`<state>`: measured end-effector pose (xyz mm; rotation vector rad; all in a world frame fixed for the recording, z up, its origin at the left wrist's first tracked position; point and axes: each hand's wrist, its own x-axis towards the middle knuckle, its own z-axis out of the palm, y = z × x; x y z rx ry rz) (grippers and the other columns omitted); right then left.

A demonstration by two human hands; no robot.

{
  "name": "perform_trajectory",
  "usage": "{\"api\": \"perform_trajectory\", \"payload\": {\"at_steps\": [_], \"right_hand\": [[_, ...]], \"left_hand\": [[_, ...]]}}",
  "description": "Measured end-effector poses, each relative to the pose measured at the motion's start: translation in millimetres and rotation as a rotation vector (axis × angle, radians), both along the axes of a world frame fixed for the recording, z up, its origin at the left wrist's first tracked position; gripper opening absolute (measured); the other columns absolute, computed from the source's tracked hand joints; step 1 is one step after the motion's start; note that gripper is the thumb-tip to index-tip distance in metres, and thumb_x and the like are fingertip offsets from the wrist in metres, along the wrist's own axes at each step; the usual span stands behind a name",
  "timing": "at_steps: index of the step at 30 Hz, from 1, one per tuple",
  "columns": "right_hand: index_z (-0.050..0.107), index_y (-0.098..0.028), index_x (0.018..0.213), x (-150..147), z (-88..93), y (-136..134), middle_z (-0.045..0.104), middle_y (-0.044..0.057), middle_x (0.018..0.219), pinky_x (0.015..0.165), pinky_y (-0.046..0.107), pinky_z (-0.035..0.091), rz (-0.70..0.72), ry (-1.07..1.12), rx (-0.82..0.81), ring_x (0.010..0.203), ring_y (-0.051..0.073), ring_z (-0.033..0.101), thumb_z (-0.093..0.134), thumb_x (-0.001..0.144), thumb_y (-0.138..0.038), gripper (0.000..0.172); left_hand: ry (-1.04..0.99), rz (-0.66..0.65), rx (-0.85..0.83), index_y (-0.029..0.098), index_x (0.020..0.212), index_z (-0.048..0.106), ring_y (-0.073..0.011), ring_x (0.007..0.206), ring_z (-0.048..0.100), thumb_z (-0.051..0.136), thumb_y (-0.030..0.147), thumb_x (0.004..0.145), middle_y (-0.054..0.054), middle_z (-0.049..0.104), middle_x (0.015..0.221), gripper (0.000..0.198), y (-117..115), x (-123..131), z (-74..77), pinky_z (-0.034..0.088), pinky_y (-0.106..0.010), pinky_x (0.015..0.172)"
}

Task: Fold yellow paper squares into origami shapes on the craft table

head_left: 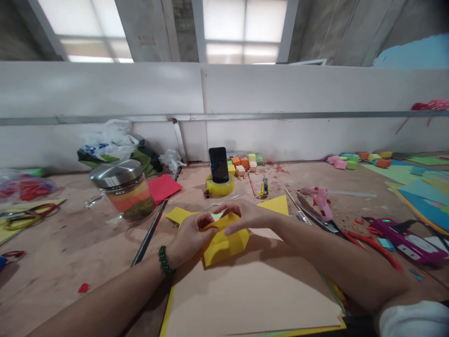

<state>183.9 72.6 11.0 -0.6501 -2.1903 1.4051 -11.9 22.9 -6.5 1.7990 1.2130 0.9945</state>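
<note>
Centrally, a folded yellow paper (224, 244) lay on a large peach sheet (259, 290) at the near edge of the table (70, 243), held between both of the person's hands. The left hand (191, 236) gripped the paper's left edge, its fingers curled and closed on the fold. The right hand (242, 215) rested on the upper part of the paper with its fingers together and extended along the crease; whether the thumb clamped from beneath could not be determined. A green bead bracelet (164, 262) sat on the left wrist. Just behind the hands, a flat yellow sheet (277, 204) lay partly under the work area. A dark metal rod (150, 231) ran diagonally to the left of the left hand. Further left stood a glass jar (124, 189) with a metal lid, and a red paper (163, 187) lay beside it. Behind the hands, a phone (218, 164) stood upright in a yellow tape roll (220, 187), with coloured foam blocks (242, 164) near the wall and a yellow utility knife (264, 187) to their right. To the right of the hands lay a pink glue gun (319, 199) and red-handled scissors (372, 243).
</note>
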Motion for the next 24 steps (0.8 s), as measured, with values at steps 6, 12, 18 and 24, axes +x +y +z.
{"api": "perform_trajectory", "payload": {"at_steps": [6, 12, 18, 24], "right_hand": [[0.069, -0.018, 0.092, -5, -11.2, 2, 0.07, 0.001, 0.092, 0.068, 0.026, 0.049, -0.239, 0.07, -0.036, 0.08, 0.016, 0.063, 0.071, 0.061, -0.016, 0.031], [0.064, -0.017, 0.089, -11, -29.8, 2, 0.067, 0.003, 0.082, 0.068, 0.03, 0.05, -0.63, 0.19, 0.008, 0.078, 0.018, 0.063, 0.065, 0.064, -0.018, 0.025], [0.063, -0.018, 0.093, -18, -28.6, -16, 0.067, 0.006, 0.095, 0.081, 0.035, 0.05, -0.56, 0.313, 0.105, 0.09, 0.02, 0.063, 0.061, 0.073, -0.026, 0.021], [0.062, -0.019, 0.088, -20, -28.4, -20, 0.067, 0.003, 0.089, 0.078, 0.032, 0.05, -0.573, 0.326, 0.128, 0.085, 0.019, 0.062, 0.063, 0.073, -0.024, 0.017]], "left_hand": [[-0.075, 0.065, 0.027, 0.018, 0.099, 0.06, -0.0171, 0.071, 0.059, 0.067, 0.039, 0.068, -0.003, 0.065, 0.084, 0.038, -1, -1, -2.4, 0.048, -0.027, 0.06], [0.091, 0.266, 0.329, 0.021, 0.07, 0.048, -0.0221, 0.087, 0.058, 0.06, 0.033, 0.074, -0.005, 0.06, 0.088, 0.017, 1, -5, -1.2, 0.049, -0.035, 0.074], [0.249, 0.265, 0.405, 0.02, 0.092, 0.058, -0.0263, 0.1, 0.057, 0.065, 0.03, 0.073, -0.007, 0.061, 0.102, 0.022, 1, -5, -6.0, 0.045, -0.043, 0.089], [0.222, 0.261, 0.412, 0.021, 0.078, 0.056, -0.0238, 0.094, 0.059, 0.06, 0.026, 0.074, -0.005, 0.065, 0.093, 0.007, 6, -7, -9.0, 0.047, -0.039, 0.086]]}}
